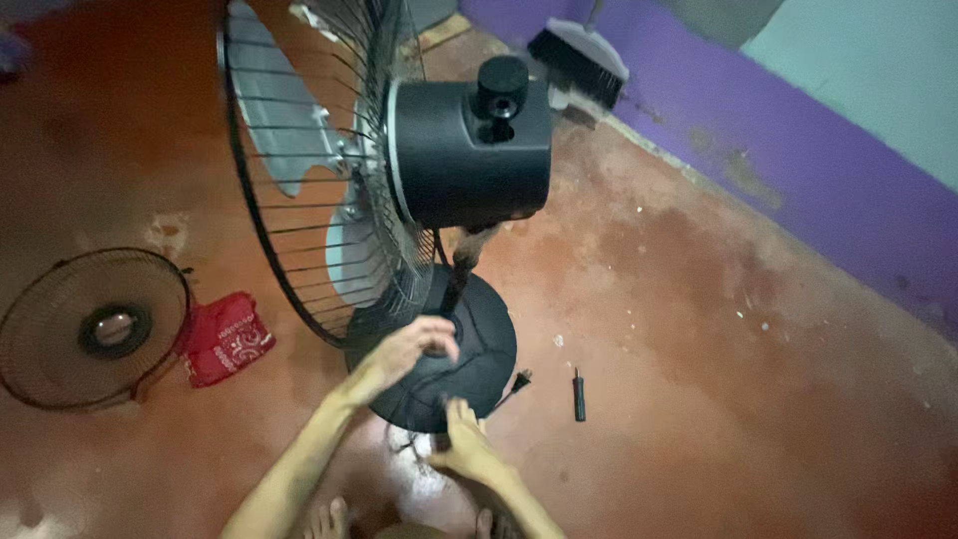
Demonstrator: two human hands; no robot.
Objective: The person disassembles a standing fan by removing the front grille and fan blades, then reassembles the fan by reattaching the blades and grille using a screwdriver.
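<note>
A standing fan rises in front of me, its black motor housing topped by a knob, with the rear wire guard and grey blades behind it. The round black base rests on the red floor. My left hand reaches over the base near the bottom of the pole, fingers curled; whether it grips anything is unclear. My right hand is at the base's near edge, fingers pinched by the cord.
A loose round front fan guard lies on the floor at left beside a red packet. A small black screwdriver lies right of the base. A broom head leans at the purple wall.
</note>
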